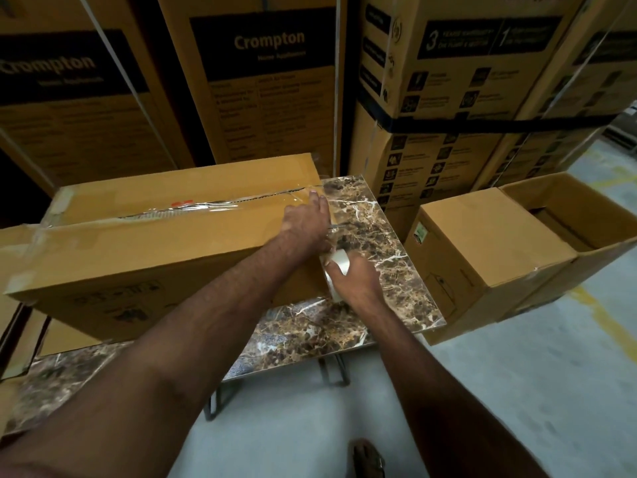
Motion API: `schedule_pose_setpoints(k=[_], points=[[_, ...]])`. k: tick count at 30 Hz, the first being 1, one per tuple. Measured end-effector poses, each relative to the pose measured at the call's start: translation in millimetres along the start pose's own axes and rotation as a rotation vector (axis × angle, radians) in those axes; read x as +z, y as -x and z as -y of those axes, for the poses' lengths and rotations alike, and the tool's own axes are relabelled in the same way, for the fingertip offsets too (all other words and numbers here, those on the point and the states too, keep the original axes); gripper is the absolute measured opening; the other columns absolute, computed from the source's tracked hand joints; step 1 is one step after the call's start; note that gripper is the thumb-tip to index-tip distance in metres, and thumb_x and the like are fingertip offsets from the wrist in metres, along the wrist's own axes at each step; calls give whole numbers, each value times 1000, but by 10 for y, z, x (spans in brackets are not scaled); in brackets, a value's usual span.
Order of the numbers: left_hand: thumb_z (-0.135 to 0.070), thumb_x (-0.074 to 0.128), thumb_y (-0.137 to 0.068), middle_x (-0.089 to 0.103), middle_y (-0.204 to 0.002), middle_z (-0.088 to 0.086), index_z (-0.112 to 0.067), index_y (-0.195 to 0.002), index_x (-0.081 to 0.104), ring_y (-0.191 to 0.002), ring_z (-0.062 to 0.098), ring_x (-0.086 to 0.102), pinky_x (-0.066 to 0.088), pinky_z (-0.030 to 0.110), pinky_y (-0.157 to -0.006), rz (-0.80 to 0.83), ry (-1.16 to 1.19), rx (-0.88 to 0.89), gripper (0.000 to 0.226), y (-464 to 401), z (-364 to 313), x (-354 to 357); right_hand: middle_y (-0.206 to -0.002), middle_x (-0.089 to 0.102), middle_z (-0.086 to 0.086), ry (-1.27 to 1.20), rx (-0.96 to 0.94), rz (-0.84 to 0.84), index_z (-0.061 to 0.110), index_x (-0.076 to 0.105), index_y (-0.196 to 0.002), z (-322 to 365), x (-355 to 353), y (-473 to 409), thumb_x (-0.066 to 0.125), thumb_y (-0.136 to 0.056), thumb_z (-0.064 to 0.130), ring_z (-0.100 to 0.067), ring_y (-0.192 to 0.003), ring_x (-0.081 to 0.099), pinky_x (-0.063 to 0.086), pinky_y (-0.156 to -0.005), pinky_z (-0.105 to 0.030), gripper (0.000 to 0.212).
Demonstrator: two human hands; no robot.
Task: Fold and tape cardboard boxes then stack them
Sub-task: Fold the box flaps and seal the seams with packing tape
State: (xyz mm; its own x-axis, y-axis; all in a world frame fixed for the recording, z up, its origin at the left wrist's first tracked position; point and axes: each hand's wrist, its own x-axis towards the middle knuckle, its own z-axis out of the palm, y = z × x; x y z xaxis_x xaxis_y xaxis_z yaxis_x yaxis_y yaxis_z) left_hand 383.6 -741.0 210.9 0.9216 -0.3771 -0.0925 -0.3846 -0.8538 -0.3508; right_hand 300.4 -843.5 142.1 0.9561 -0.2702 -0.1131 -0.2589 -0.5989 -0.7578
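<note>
bare marble tabletop point(386, 215) right of box point(165, 257)

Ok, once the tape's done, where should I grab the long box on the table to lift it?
Probably by its two short ends, one hand each. The long box lies flat along the marble table, too long for a one-sided grip. Avoid the taped seam on top. The right hand grips the tape roll, so put that down first.

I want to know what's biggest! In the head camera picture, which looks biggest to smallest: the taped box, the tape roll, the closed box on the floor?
1. Taped box
2. Floor box
3. Tape roll
</note>
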Motion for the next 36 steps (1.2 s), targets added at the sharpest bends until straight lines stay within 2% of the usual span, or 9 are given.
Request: schedule_pose_setpoints(k=[3,7,11,13,18,23,28,32,36], points=[[-69,53,-89,8,-166,16,-3,-158,8,-128,32,52,49,41,-88,-63,11,-23,106,27,60,42,-90,61,7,-73,-85,50,20,53,-115,-101,8,49,62,-97,42,-11,-77,61,46,-59,-27,29],[-77,48,-85,14,-166,12,-7,-157,14,-122,32,55,49,39,-83,-129,7,-27,107,68,119,123,-91,63,3,-109,-144,58,21,53,-110,-245,-13,101,60,-97,49,-17,-80,66,59,-66,-40,32],[-78,55,-77,11,-167,10,-8,-158,12,-121,32,56,52,40,-82,-92,54,-33,115,39,110,128,-91,64,0,-19,-171,32,15,56,-110,-242,-46,70,57,-98,51,-17,-77,63,48,-60,-30,38],[-80,57,-73,7,-168,8,-9,-158,9,-124,33,55,53,41,-82,-63,90,-19,121,26,153,125,-89,64,0,-19,-189,33,16,56,-110,-267,-52,82,56,-98,49,-17,-75,64,49,-60,-29,36],[-88,50,-66,-1,-168,5,-11,-160,3,-138,33,43,50,44,-96,-2,207,13,130,-11,226,113,-79,64,5,-102,-256,-65,15,58,-103,-410,-99,205,62,-97,38,-8,-62,64,45,-48,-15,25],[-92,34,-66,-6,-168,0,-15,-160,2,-147,28,30,39,44,-111,44,349,52,126,26,288,120,-71,62,3,-100,-381,-198,13,59,-96,-466,-60,308,52,-90,55,-11,-55,60,50,-45,-25,43],[-88,39,-76,-5,-168,0,-15,-160,4,-148,27,28,40,44,-111,4,343,60,116,5,316,107,-67,57,4,-47,-441,-310,8,62,-97,-431,-101,313,56,-90,49,-10,-51,52,36,-47,-16,42],[-86,45,-77,-1,-169,0,-15,-160,6,-146,28,31,44,44,-108,-26,293,13,116,39,249,121,-71,57,9,-47,-339,-155,12,56,-96,-477,-47,253,63,-96,39,0,-55,50,31,-47,-8,28],[-82,47,-81,7,-168,3,-14,-160,10,-134,29,47,51,42,-97,-95,171,-59,110,46,131,130,-79,62,5,-72,-258,-25,14,55,-102,-481,-35,80,60,-99,41,-7,-62,61,41,-49,-15,27]])
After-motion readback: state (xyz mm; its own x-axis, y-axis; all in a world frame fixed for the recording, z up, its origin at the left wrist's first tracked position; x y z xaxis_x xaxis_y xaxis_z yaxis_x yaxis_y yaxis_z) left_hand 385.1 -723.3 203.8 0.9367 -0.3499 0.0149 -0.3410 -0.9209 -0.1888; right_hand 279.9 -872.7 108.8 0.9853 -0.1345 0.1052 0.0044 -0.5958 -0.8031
